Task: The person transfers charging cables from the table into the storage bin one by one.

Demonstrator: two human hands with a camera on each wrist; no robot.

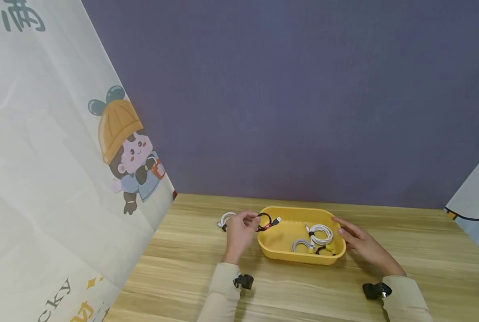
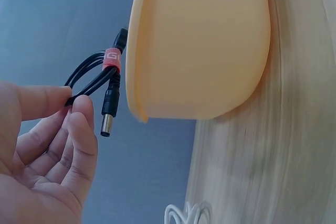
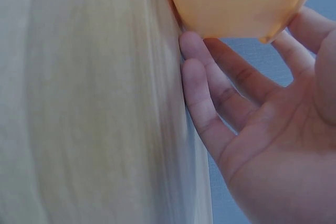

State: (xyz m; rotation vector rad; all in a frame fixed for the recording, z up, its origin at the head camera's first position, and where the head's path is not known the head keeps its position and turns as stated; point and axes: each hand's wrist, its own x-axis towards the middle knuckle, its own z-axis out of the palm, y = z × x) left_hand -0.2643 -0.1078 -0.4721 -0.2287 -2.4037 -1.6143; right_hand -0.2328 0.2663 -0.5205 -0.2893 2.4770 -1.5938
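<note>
My left hand [image 1: 239,233] pinches a coiled black cable [image 1: 265,223] between thumb and fingertips at the left rim of a yellow plastic basket [image 1: 279,255]. A red strap [image 2: 112,59] binds the coil. One end carries a USB plug [image 1: 277,221], and a round barrel plug [image 2: 107,121] hangs from the other. My right hand [image 1: 362,243] holds the basket's right end, thumb at the rim and fingers against the outer wall, fingertips low by the table. Inside the basket lie a white coiled cable [image 1: 323,234], a grey coiled cable [image 1: 300,243] and a black cable with yellow parts [image 1: 326,250].
Another white coiled cable [image 1: 224,218] lies on the wooden table [image 1: 175,250], left of the basket and partly behind my left hand. A dark blue-grey partition [image 1: 296,112] rises at the table's back edge. A printed white sheet [image 1: 42,156] hangs at the left.
</note>
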